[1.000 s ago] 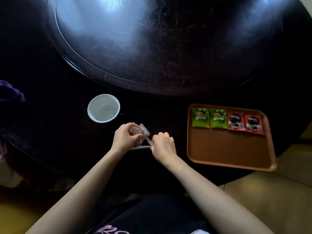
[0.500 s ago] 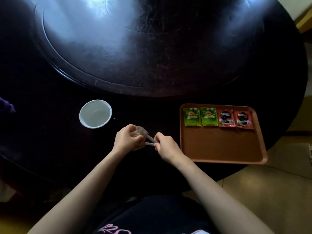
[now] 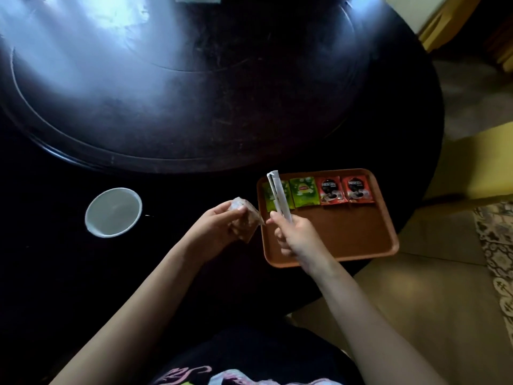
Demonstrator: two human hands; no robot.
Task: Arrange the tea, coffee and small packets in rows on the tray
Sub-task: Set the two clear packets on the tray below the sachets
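A brown tray lies at the dark table's near right edge. Along its far side sit two green tea sachets and two red coffee sachets in one row. My right hand grips long white stick packets, held upright over the tray's left end and covering part of the leftmost green sachet. My left hand holds a small clear packet with brownish contents just left of the tray.
A white cup, empty, stands on the table left of my hands. A raised round turntable fills the table's middle. Beyond the table's right edge are a yellow seat and a patterned rug.
My hands have come apart. The right hand has lifted the white stick packets to the right over the tray's left end, while the left hand keeps the clear packet. The camera has swung right.
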